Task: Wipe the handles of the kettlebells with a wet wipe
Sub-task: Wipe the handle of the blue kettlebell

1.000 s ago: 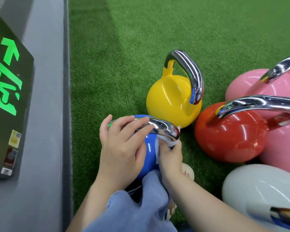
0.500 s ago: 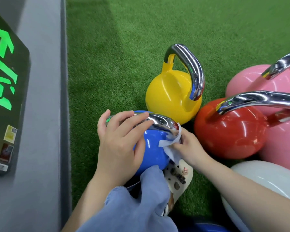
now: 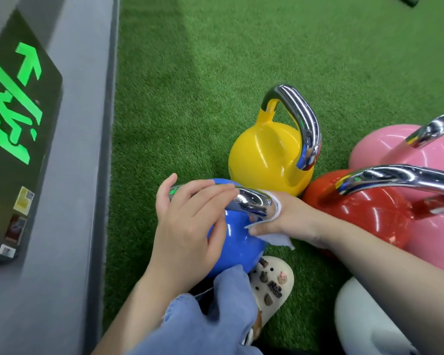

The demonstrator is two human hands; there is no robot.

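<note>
**Now working the far end of the blue kettlebell's handle**

Our wet wipe (image 3: 272, 238) sits wrapped round the right-hand end of the chrome handle (image 3: 249, 202) of the blue kettlebell (image 3: 237, 239), pinched there by our right hand (image 3: 290, 219). Half a second ago that hand lay lower, under the handle's end; it has since slid up and over the bend, so we judge this end nearly covered and the middle still to come. The steel looks bright and mirror-smooth, with no dirt we can make out. Our left hand (image 3: 190, 221) rests across the handle's other end, fingers laid fairly straight, steadying the bell. The bell stands on the green turf (image 3: 190, 85) near its left edge, beside the grey wall (image 3: 87, 124). Just beyond stand the yellow kettlebell (image 3: 264, 155) and the red kettlebell (image 3: 364, 213), their handles not yet reached.
</note>
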